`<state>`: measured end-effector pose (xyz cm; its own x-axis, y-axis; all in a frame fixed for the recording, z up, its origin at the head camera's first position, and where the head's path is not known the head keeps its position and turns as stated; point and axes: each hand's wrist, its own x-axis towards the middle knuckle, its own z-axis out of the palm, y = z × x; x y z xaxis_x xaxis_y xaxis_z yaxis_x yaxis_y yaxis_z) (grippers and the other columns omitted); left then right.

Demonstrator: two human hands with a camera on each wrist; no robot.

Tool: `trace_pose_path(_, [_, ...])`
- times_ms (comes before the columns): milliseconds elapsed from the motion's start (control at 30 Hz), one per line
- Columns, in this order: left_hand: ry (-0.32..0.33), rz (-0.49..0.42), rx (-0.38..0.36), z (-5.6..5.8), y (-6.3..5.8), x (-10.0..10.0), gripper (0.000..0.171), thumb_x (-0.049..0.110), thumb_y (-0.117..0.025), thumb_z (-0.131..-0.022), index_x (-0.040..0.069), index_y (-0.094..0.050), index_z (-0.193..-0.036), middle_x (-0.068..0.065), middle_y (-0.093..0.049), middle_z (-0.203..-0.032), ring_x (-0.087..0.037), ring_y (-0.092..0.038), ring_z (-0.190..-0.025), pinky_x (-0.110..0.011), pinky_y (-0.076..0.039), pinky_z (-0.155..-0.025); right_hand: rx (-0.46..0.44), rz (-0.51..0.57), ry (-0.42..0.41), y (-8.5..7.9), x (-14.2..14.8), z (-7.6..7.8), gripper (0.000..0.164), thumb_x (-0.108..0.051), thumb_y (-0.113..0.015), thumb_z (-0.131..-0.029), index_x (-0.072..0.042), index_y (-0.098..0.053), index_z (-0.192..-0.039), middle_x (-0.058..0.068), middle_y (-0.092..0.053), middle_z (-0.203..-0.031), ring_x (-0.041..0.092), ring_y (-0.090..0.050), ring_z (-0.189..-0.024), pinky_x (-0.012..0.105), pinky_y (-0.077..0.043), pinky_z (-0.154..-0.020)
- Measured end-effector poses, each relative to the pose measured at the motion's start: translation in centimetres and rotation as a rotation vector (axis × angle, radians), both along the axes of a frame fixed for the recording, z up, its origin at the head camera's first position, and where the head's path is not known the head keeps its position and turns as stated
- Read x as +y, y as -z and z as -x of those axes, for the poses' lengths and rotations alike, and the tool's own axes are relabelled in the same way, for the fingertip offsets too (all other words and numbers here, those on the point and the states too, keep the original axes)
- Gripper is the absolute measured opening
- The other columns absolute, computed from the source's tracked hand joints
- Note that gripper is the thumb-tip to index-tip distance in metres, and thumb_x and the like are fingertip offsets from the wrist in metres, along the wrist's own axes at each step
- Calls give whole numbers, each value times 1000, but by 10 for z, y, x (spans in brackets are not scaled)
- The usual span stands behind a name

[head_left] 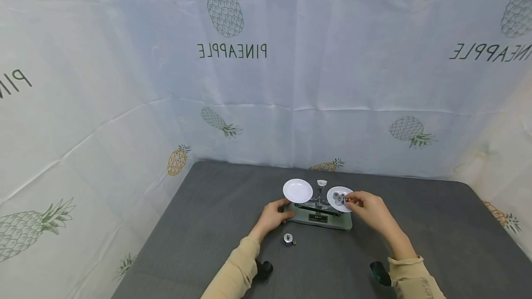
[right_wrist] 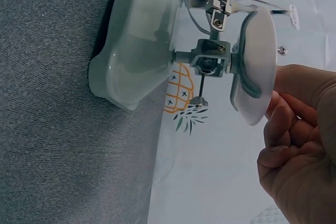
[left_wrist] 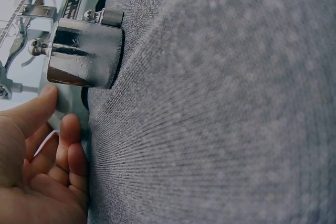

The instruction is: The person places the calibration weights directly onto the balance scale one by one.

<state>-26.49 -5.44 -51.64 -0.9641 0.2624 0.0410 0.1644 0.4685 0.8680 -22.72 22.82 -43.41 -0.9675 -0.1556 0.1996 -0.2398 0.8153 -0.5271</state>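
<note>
A pale green balance scale (head_left: 317,218) stands on the dark grey table, a white pan on each side. My left hand (head_left: 272,218) holds the left end of its base, thumb in front; in the left wrist view the fingers (left_wrist: 71,150) bend beside the base. Over the right pan (head_left: 331,193), where several metal weights (head_left: 338,198) stand, my right hand (head_left: 367,206) pinches a small weight (head_left: 347,200). In the right wrist view the pan (right_wrist: 262,51) hides those fingertips, and a metal knob (right_wrist: 282,51) shows above it. The left pan (head_left: 298,191) holds nothing.
In front of the scale stand a larger metal weight (head_left: 288,239) and a tiny one (head_left: 294,242), side by side. Dark straps or devices (head_left: 263,270) are by both wrists. A pineapple-print curtain (head_left: 311,82) hangs behind the table.
</note>
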Motion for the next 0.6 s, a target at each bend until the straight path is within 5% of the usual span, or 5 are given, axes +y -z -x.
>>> trace_pose_path(600, [10, 18, 1, -1, 0, -1, 43, 20, -70, -82, 3, -60, -121, -13, -67, -92, -6, -53, -54, -20, -43, -53, 65, 49, 2, 1, 3, -2, 21, -11, -68, -83, -4, -69, -104, 5, -65, -87, 6, -45, -64, 23, -37, -52])
